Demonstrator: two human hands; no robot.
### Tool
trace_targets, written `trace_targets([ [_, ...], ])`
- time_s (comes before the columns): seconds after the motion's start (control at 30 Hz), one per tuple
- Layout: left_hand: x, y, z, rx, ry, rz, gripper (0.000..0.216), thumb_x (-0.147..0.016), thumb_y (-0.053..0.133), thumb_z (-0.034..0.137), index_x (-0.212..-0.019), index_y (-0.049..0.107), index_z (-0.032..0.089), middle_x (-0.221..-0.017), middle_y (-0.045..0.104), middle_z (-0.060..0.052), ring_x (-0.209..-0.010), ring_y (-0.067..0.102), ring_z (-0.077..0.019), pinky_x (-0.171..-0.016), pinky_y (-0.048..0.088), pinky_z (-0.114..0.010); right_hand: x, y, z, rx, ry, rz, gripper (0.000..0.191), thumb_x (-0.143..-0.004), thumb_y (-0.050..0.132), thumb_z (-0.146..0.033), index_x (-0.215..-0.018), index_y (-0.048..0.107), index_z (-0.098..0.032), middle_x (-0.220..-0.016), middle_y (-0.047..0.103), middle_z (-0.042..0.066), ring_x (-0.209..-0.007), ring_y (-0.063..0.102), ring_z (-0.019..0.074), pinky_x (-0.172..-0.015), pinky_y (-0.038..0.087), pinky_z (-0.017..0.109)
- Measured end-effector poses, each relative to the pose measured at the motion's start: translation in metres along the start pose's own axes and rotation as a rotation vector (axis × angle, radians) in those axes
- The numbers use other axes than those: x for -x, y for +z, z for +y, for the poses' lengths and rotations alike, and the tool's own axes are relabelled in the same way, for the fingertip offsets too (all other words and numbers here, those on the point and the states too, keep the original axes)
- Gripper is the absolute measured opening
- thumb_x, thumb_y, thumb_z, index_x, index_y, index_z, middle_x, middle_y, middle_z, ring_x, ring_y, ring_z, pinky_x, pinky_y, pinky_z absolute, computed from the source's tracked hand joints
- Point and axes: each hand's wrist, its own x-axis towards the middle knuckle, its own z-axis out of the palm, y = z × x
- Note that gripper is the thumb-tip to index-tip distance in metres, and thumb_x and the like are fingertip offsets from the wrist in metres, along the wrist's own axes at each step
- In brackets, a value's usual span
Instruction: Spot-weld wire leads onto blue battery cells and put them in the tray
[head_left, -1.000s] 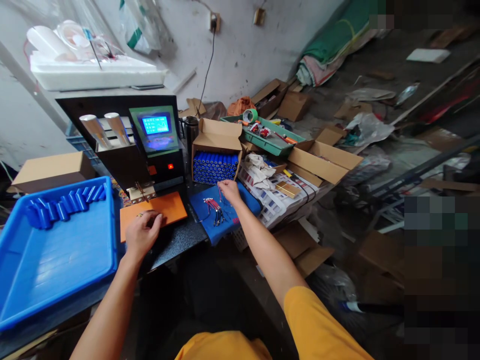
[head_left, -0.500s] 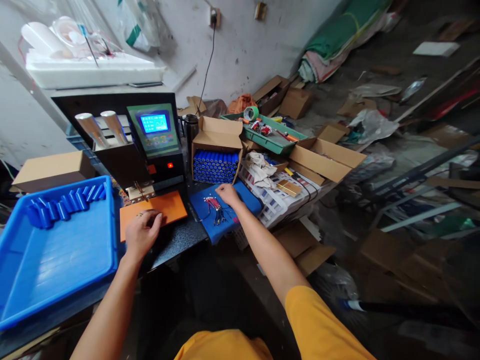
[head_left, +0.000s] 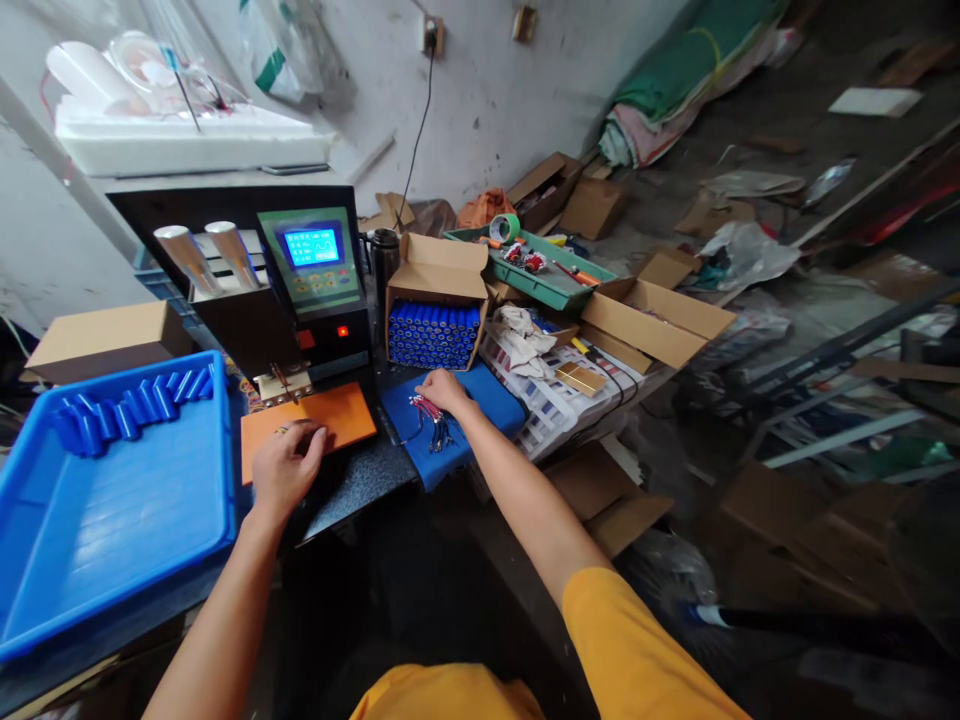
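My left hand (head_left: 285,462) rests on the orange board (head_left: 349,412) below the electrodes (head_left: 281,380) of a spot welder (head_left: 247,335). Its fingers are curled, and whatever they may hold is hidden. On the blue mat (head_left: 476,405) lies a bundle of red and black wires (head_left: 437,430) with pale ends. My right hand (head_left: 446,392) is at the top of this bundle, thumb and fingers pinched on the wire ends. Just behind it stands an open cardboard box (head_left: 436,255) packed with blue cylindrical battery cells (head_left: 435,335).
A blue tray (head_left: 150,510) on the left holds several blue cell packs (head_left: 127,415). The welder's screen (head_left: 311,247) is lit. Beyond the mat are a white plastic basket (head_left: 544,420), a green tray (head_left: 540,285) with tape and tools, and open cartons (head_left: 652,325).
My right hand has moved slightly left, down to the tops of the wires, and its fingers have come together there. The left hand stays on the orange board.
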Motion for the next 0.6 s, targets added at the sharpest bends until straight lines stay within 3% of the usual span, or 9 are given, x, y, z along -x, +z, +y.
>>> trace_targets([
  [0.07,0.000,0.000,0.000,0.008,-0.002,0.003,0.030,-0.087,0.053,0.046,-0.082,0.068,0.020,-0.082,0.071,-0.005,-0.071,0.064,-0.0181,-0.067,0.046,-0.029,-0.002,0.001,0.000,-0.068,0.013,0.007,0.022,-0.074,0.064,-0.026,-0.056,0.064,-0.015,-0.056,0.062,0.002,-0.060,0.055,0.0139,-0.058,0.034,0.023],
  [0.17,0.000,0.000,0.000,0.010,-0.007,0.003,0.029,-0.087,0.053,0.045,-0.082,0.068,0.020,-0.082,0.071,-0.005,-0.071,0.064,-0.0183,-0.067,0.046,-0.029,-0.004,0.000,0.003,-0.343,-0.013,0.069,0.027,-0.075,0.062,-0.027,-0.052,0.058,-0.015,-0.050,0.054,-0.002,-0.055,0.049,0.0109,-0.056,0.034,0.022],
  [0.37,-0.001,0.000,0.000,-0.002,-0.011,-0.001,0.031,-0.087,0.052,0.047,-0.081,0.068,0.020,-0.083,0.071,-0.005,-0.071,0.064,-0.0189,-0.067,0.046,-0.030,-0.001,-0.026,0.000,-0.989,-0.046,0.129,0.035,-0.072,0.069,-0.048,-0.064,0.053,-0.018,-0.047,0.037,-0.009,-0.043,0.032,0.0057,-0.043,0.025,0.019],
  [0.6,0.001,0.002,-0.005,0.066,-0.047,-0.027,0.031,-0.086,0.052,0.048,-0.084,0.067,0.020,-0.080,0.072,-0.006,-0.069,0.065,-0.0186,-0.065,0.047,-0.029,0.006,-0.045,-0.019,-1.293,-0.096,0.199,0.037,-0.069,0.073,-0.049,-0.071,0.054,-0.018,-0.057,0.040,-0.007,-0.047,0.036,0.0040,-0.039,0.023,0.015],
])
